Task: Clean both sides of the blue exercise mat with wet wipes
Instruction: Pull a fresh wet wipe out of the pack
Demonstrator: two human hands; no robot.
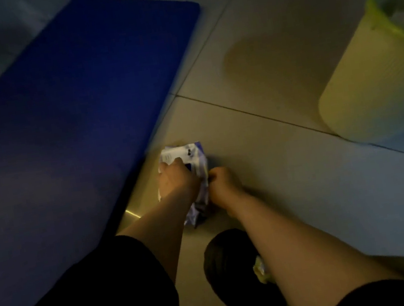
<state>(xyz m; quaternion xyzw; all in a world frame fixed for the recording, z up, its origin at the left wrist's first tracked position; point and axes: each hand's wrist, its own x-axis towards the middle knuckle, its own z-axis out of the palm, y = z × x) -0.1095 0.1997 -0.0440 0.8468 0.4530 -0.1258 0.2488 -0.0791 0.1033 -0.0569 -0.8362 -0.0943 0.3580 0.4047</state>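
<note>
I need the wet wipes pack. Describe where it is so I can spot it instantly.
Find the big blue exercise mat on the tiled floor. Just off its right edge, both hands meet on a crinkly white-and-purple wet wipes pack; the left hand grips it. It is the only printed packet there, unlike the plain yellow-green bin.

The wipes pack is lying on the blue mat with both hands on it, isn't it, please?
Not quite: the head view shows the wipes pack on the floor tiles beside the mat, with both hands, left and right, on it.
</note>
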